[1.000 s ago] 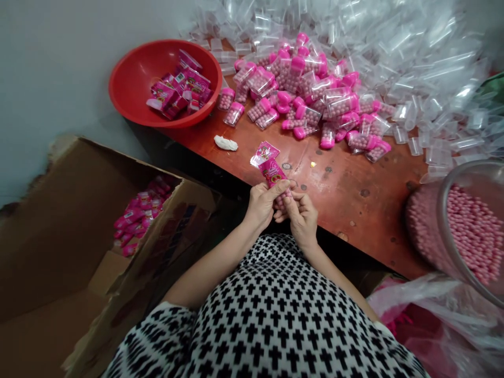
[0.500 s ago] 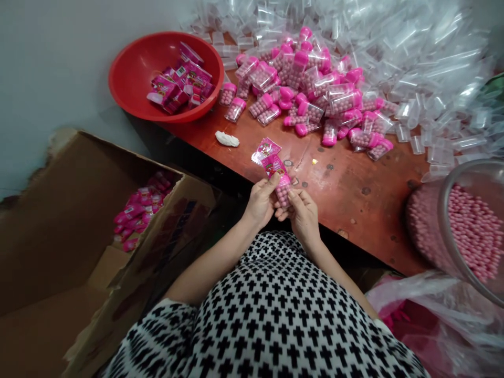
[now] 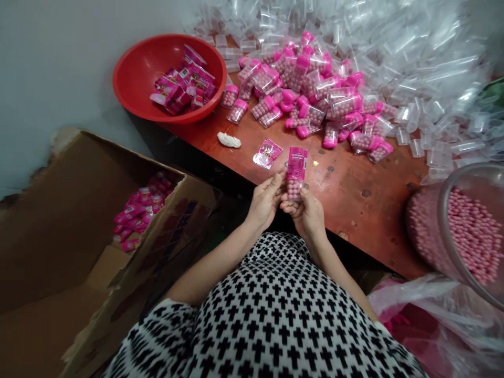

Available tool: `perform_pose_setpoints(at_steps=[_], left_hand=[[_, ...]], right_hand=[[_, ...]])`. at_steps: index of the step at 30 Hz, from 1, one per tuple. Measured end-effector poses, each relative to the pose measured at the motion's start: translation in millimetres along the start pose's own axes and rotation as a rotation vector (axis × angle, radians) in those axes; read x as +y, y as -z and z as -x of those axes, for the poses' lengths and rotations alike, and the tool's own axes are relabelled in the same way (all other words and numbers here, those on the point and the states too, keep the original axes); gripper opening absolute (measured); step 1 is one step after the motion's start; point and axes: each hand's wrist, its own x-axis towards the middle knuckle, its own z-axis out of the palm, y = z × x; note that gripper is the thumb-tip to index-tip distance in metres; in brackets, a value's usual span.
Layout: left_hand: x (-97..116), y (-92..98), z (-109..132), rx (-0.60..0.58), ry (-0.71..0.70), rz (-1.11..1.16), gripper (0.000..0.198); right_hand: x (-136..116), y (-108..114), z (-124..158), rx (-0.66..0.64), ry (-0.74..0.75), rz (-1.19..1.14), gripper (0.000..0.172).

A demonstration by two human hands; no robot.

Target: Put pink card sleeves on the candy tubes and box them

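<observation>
Upright between my hands stands a small clear container of pink candy balls [image 3: 294, 190], its upper part covered by a printed pink label [image 3: 297, 163]. My right hand [image 3: 311, 210] grips its lower end, thumb on the right side and fingers beneath. At the left edge, my left hand [image 3: 264, 202] pinches with its thumb and curled fingers; some fingertips are hidden. Just beyond the hands, a few flat pink labels [image 3: 268, 153] lie on the table. A crumpled white scrap [image 3: 229, 140] rests to their left.
A red bowl [image 3: 134, 94] with pink labels sits on the wooden table [image 3: 354, 210]. Behind lie filled pink-capped containers [image 3: 303, 105] and a heap of clear tubes [image 3: 417, 58]. A tub of pink balls [image 3: 474, 231] stands right; an open cardboard box [image 3: 43, 210] is left.
The container has turned from a leftward tilt to upright and shifted slightly right, showing another label face. My left thumb has come off the label's front. The loose labels now show more fully.
</observation>
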Motion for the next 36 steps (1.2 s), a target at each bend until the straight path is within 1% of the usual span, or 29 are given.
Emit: perform_pose_setpoints(at_steps=[2,5,7,11,14,18,22,24,25,26,27,29,30,32,33,34,36], left_hand=[[-0.3,2.0,-0.9,0.014,-0.013,-0.027,0.040],[-2.0,5.5,-2.4,0.045,-0.078,-0.109,0.035],[-2.4,8.6,-3.3,0.078,-0.154,-0.234,0.032],[2.8,13.2,-3.6,0.125,-0.335,-0.593,0.020],[9.7,13.3,-3.7,0.112,-0.428,-0.788,0.015],[14.1,10.9,-2.5,0.088,-0.544,-0.962,0.014],[10.0,8.5,5.8,0.051,-0.796,-1.194,0.015],[6.8,9.3,10.5,0.005,-0.872,-1.263,0.018],[5.6,10.3,11.8,-0.002,-0.862,-1.258,0.019],[4.7,11.7,11.9,0.016,-0.818,-1.215,0.019],[4.3,13.2,10.8,0.051,-0.749,-1.130,0.017],[4.2,15.3,5.7,0.104,-0.564,-0.869,0.015],[4.3,15.5,2.2,0.089,-0.451,-0.726,0.020],[4.3,13.7,-4.3,-0.008,-0.225,-0.478,0.033],[4.2,11.8,-6.9,-0.049,-0.134,-0.385,0.038],[4.1,9.5,-8.8,-0.066,-0.069,-0.309,0.041],[3.9,4.9,-10.7,-0.044,-0.021,-0.196,0.041]], right_hand=[[-1.2,-0.9,-0.5,0.006,-0.029,-0.057,0.032],[-2.6,-0.8,0.7,0.013,-0.032,-0.069,0.031],[-3.0,-0.4,1.6,0.017,-0.036,-0.057,0.032],[-3.2,-0.4,3.1,0.016,-0.020,-0.024,0.034],[-1.9,-0.6,4.5,0.014,0.003,-0.010,0.034],[3.7,-1.5,6.5,0.013,0.068,0.033,0.033],[9.2,-4.0,6.0,0.086,0.177,0.059,0.032],[9.5,-4.8,4.7,0.121,0.209,0.062,0.031],[9.2,-4.9,4.3,0.120,0.212,0.066,0.032],[8.7,-4.8,4.1,0.108,0.205,0.074,0.032],[8.2,-4.6,4.2,0.089,0.192,0.083,0.032],[7.8,-3.8,5.2,0.058,0.163,0.099,0.033],[7.8,-3.3,5.8,0.050,0.152,0.107,0.033],[7.8,-2.4,6.9,0.039,0.137,0.118,0.034],[7.6,-2.0,7.4,0.029,0.128,0.119,0.034],[7.1,-1.7,7.9,0.014,0.116,0.114,0.034],[5.5,-1.7,8.9,-0.010,0.090,0.081,0.033]])
